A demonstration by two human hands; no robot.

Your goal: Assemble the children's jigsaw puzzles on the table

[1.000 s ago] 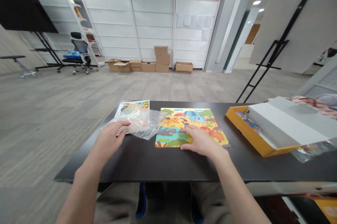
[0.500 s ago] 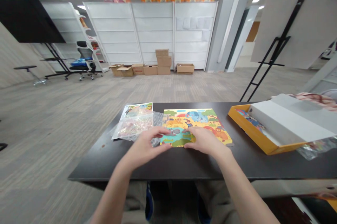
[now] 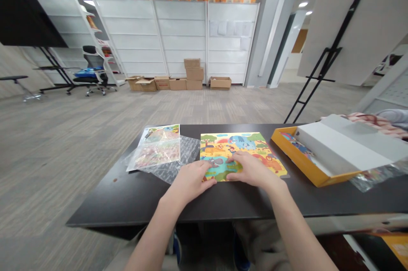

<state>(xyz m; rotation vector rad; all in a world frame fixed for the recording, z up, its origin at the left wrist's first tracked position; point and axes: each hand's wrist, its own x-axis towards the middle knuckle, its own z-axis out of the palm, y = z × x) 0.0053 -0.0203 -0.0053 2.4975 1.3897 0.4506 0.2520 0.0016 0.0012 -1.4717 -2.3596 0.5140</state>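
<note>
A colourful animal puzzle board (image 3: pixel 219 148), with an elephant, a hippo and a lion, lies flat on the dark table. My left hand (image 3: pixel 191 177) rests over its lower left corner, fingertips by the hippo and thumb at the front edge. On the lower middle of the board is my right hand (image 3: pixel 251 170), its thumb and fingers apart and touching the picture. Neither hand has anything visibly lifted, though the spot beneath the right palm is hidden. Left of the board lie a printed picture sheet (image 3: pixel 165 134) and a clear plastic bag (image 3: pixel 188 148) partly over it.
To the right stands an open yellow box (image 3: pixel 301 162) with a white inside and colourful pieces in it. Crumpled clear plastic (image 3: pixel 366 181) lies beside the box. The dark table (image 3: pixel 127 203) ends at a front edge close to my body. Cardboard boxes (image 3: pixel 194 74) sit by far shelves.
My left hand has moved right and come down onto the board's lower left corner. My right hand stays on the board. The whole view has shifted slightly.
</note>
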